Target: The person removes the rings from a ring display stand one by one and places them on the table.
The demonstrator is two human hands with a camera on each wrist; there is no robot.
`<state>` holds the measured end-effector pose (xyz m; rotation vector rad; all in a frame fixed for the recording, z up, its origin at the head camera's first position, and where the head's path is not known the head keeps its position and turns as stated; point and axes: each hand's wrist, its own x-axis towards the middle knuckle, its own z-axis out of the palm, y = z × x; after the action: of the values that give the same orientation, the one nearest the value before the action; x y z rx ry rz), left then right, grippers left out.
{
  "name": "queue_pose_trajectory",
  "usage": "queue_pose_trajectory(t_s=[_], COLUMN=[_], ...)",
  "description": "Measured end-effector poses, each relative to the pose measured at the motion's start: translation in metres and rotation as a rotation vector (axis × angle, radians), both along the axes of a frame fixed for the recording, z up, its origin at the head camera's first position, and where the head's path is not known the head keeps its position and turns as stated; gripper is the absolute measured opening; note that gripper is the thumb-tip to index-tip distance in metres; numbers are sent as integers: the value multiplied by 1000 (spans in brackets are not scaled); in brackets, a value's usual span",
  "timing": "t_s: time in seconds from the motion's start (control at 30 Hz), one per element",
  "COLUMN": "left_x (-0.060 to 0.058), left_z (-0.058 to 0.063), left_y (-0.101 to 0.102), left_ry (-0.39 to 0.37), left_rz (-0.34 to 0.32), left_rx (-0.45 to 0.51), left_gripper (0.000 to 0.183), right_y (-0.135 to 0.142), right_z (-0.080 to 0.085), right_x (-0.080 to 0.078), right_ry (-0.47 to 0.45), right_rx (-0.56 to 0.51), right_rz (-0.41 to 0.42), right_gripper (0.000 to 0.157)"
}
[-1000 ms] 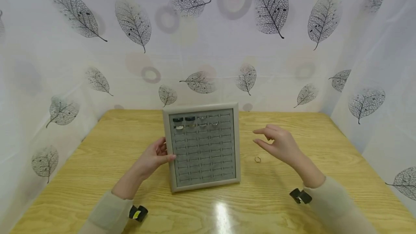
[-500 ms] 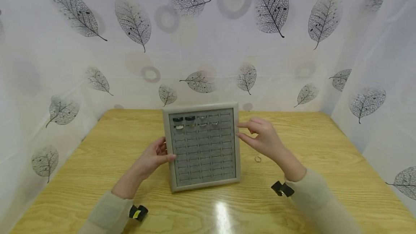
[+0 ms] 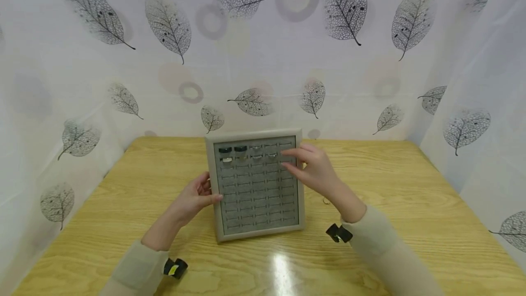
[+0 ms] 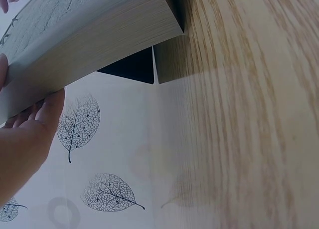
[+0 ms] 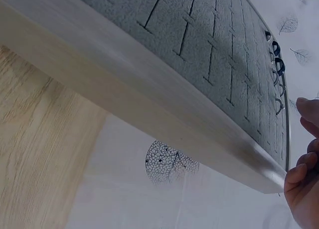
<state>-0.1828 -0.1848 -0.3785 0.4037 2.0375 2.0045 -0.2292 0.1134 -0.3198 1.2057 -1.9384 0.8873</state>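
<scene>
A ring display board (image 3: 259, 204) leans upright on the table in the head view, with a pale frame and a grey slotted pad. My left hand (image 3: 195, 202) grips its left edge, thumb on the front and fingers behind, as the left wrist view also shows. Several rings (image 3: 240, 149) sit in the top two rows, some dark and some silvery. My right hand (image 3: 314, 168) is over the board's upper right edge, thumb and index fingertip apart near the second row's end; I see nothing between them. A thin loose ring (image 3: 326, 201) lies on the table, partly behind the right wrist.
The wooden table (image 3: 123, 186) reaches back to a white curtain (image 3: 263, 49) printed with leaves, which also hangs at both sides. A dark support (image 4: 132, 67) shows behind the board in the left wrist view. Both wrists wear black camera mounts (image 3: 175, 268).
My right hand has moved left, from above the loose ring to the board's upper right slots. The left hand and the board have stayed in place.
</scene>
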Motion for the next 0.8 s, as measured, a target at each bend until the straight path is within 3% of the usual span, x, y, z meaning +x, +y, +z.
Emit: queue_pose_trajectory(t_s=[0.2,0.8], left_x=[0,1], left_z=[1,3], left_y=[1,1], left_ry=[-2,-12], left_rz=[3,3], left_rx=[1,3], left_gripper=[70,70], right_y=[-9,-21], right_z=[1,-8], right_x=[-2,-7], right_ry=[39,160], right_rx=[53,70], right_rz=[-73,-220], right_gripper=[23,13])
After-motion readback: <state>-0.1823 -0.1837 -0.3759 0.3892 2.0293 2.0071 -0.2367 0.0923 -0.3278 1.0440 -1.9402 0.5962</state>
